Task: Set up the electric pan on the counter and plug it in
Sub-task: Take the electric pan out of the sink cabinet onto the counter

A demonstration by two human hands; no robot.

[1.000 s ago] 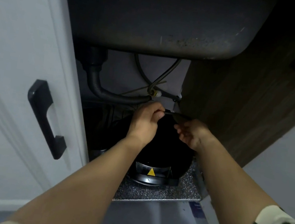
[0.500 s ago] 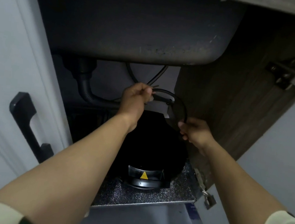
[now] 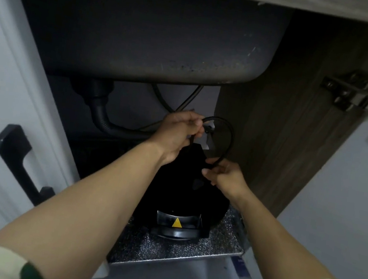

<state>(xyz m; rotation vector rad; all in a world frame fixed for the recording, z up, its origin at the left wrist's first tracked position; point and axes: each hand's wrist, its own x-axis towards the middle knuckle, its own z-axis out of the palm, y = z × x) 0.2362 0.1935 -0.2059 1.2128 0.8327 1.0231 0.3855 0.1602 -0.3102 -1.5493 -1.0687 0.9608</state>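
The black electric pan [image 3: 184, 194] stands on edge inside the cabinet under the sink, its base with a yellow warning triangle facing me. A black power cord [image 3: 229, 141] loops above it. My left hand [image 3: 179, 131] is shut on one part of the cord, up near the pipes. My right hand [image 3: 225, 177] pinches the lower end of the loop, just right of the pan's upper edge. Where the cord joins the pan is hidden in the dark.
The dark sink basin [image 3: 145, 39] hangs overhead with a drain hose [image 3: 101, 116] behind. The open white cabinet door with a black handle [image 3: 17, 158] is at left. A wooden side panel [image 3: 286, 130] with a hinge [image 3: 359, 97] stands at right. A speckled mat [image 3: 217, 245] lines the cabinet floor.
Both hands have lifted the cord up off the pan and drawn it into a wider loop. My view has tilted upward, showing more of the hinge and sink.
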